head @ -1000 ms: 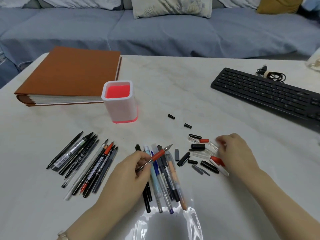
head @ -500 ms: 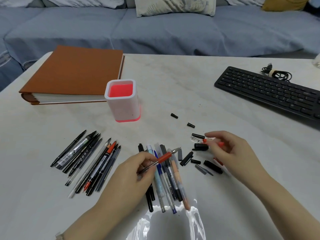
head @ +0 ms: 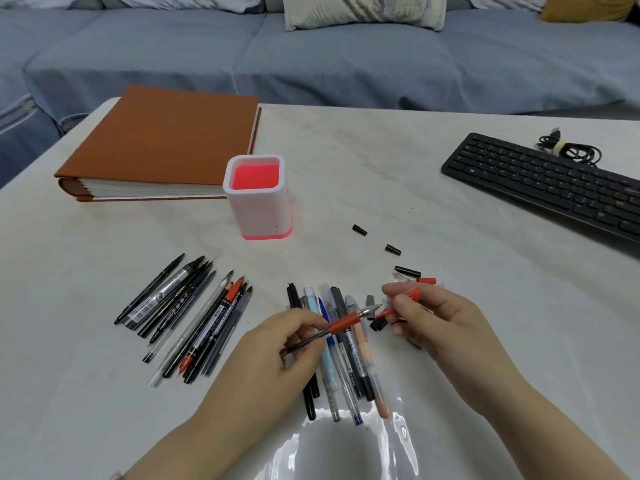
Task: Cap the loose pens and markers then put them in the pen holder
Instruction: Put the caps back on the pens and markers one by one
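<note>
Your right grip [head: 440,323] has left the heap of loose caps and come in toward the pen. It now pinches a red cap [head: 414,294] between thumb and fingertips. Your left grip [head: 277,344] pinches the red-banded pen [head: 341,323] by its barrel, above the surface [head: 346,174]. The pen's long axis slants up and to the right, so its bare tip points at the cap, just beside it. You likely need the cap's mouth turned onto that axis. The pen holder [head: 256,206] stands well apart, beyond your left grip.
</note>
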